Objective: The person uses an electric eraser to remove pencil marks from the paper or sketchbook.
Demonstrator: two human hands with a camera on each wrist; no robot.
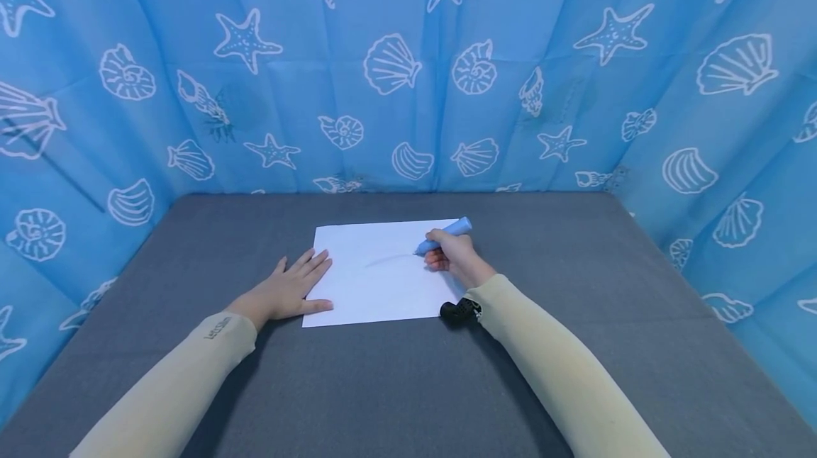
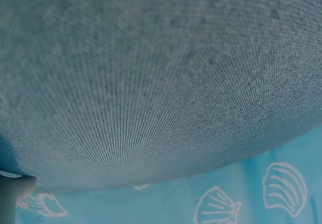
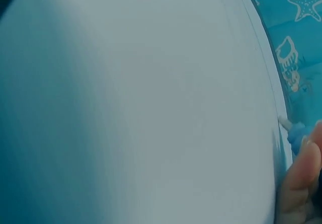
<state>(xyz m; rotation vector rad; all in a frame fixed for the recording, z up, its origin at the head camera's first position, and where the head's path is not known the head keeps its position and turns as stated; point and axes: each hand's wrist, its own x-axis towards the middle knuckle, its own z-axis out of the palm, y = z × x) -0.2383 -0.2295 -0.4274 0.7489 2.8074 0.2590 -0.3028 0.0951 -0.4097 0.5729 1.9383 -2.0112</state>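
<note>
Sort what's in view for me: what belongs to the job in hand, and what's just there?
Part of the job:
- blue pen, held in the right hand
- white paper, with a faint line on it
- left hand, laid across the paper's left edge

Just there:
- grey tabletop
- blue curtain with shells and starfish
</note>
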